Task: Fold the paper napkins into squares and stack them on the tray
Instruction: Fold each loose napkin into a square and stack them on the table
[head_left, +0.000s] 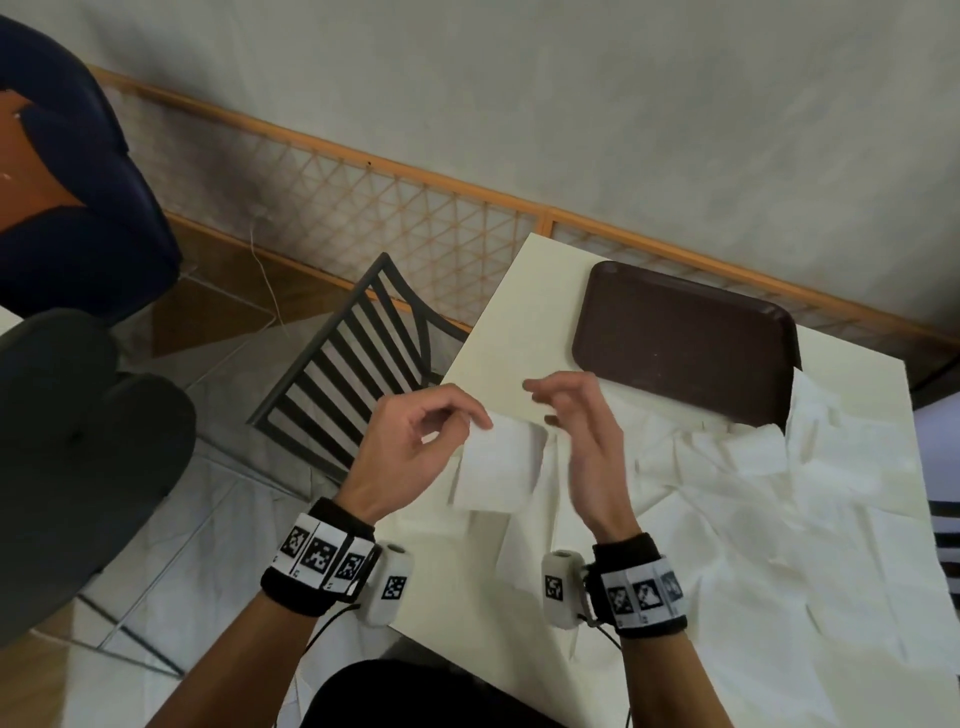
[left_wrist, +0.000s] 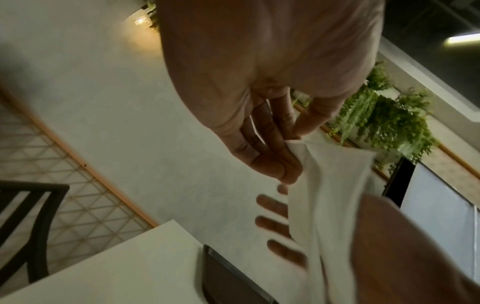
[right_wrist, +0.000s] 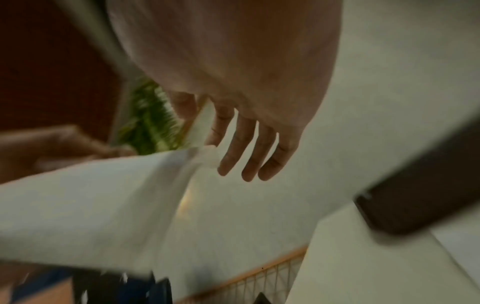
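I pinch one white paper napkin (head_left: 498, 462) between both hands, left hand (head_left: 410, 447) and right hand (head_left: 587, 436), above the table (head_left: 498, 338), near the brown tray (head_left: 680, 338).

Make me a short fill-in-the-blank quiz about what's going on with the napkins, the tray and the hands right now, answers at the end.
1. The left hand pinches a corner of a white ____ held above the table.
2. The brown tray holds ____ folded napkins so far.
3. The unfolded napkins lie spread on the table on the ____ side of the person.
4. The black chair stands to the ____ of the table.

Answers: napkin; no; right; left
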